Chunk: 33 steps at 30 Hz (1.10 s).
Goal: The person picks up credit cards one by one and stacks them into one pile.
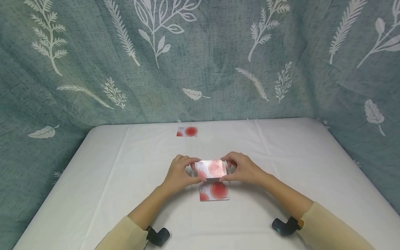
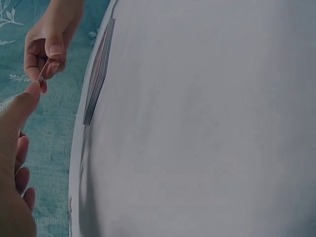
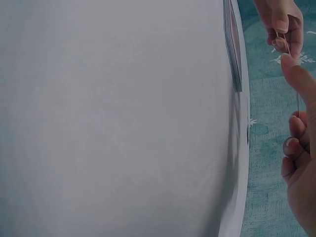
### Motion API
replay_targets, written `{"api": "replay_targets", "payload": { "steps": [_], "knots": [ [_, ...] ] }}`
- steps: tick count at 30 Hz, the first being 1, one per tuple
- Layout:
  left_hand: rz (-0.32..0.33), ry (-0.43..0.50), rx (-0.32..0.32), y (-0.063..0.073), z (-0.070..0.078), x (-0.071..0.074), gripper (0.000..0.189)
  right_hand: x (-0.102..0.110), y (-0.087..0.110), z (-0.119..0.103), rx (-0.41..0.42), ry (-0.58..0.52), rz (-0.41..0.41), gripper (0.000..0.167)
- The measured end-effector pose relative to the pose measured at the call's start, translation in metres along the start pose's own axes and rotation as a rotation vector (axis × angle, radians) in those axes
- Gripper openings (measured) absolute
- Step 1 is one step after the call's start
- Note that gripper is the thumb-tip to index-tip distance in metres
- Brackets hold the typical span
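Both hands hold up a white card with red circles by its two short ends, above the table. My left hand pinches the left end between thumb and fingers, and my right hand pinches the right end the same way. Light glares off the card's face. Nearly edge-on in the left wrist view, the card looks thin. Below it on the table lies a stack of similar cards, its several layers showing along the side in the left wrist view.
Farther back lies another card of the same design, close to the far edge of the white-covered table. Behind the table hangs a green cloth with white leaf prints. Dark wrist devices sit by both sleeves.
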<state>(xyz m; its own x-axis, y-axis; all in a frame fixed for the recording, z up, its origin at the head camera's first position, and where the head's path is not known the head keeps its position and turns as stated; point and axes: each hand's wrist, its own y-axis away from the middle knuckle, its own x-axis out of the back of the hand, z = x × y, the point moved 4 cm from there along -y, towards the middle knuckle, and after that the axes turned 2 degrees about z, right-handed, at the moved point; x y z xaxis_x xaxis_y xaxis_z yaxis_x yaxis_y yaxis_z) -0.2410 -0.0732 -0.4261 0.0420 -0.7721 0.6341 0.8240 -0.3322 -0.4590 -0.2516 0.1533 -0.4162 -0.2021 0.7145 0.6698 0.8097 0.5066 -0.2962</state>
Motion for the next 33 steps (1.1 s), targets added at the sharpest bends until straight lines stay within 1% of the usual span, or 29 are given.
{"api": "replay_targets", "payload": {
  "steps": [4, 8, 12, 15, 20, 26, 31, 33],
  "knots": [
    [-0.007, 0.000, 0.014, 0.003, 0.004, 0.000, 0.048, 0.000, 0.004, -0.002, -0.006, 0.015, -0.006, 0.054],
    [-0.028, -0.015, 0.032, 0.007, 0.006, 0.000, 0.051, 0.001, 0.009, -0.006, -0.033, 0.017, -0.014, 0.054],
    [-0.063, -0.024, 0.064, 0.011, 0.008, 0.000, 0.054, 0.001, 0.014, -0.010, -0.066, 0.004, -0.034, 0.054],
    [-0.086, -0.016, 0.101, 0.014, 0.011, 0.000, 0.054, 0.000, 0.017, -0.012, -0.082, 0.000, -0.043, 0.054],
    [-0.082, 0.002, 0.125, 0.019, 0.016, 0.000, 0.054, -0.001, 0.023, -0.013, -0.091, -0.013, -0.038, 0.054],
    [-0.073, 0.017, 0.120, 0.024, 0.018, 0.000, 0.056, -0.004, 0.027, -0.014, -0.082, -0.042, -0.012, 0.053],
    [-0.071, 0.028, 0.126, 0.028, 0.019, -0.002, 0.056, -0.006, 0.032, -0.017, -0.104, -0.064, -0.008, 0.054],
    [-0.072, 0.034, 0.130, 0.030, 0.019, -0.003, 0.055, -0.006, 0.035, -0.018, -0.101, -0.065, -0.010, 0.055]
  ]
}}
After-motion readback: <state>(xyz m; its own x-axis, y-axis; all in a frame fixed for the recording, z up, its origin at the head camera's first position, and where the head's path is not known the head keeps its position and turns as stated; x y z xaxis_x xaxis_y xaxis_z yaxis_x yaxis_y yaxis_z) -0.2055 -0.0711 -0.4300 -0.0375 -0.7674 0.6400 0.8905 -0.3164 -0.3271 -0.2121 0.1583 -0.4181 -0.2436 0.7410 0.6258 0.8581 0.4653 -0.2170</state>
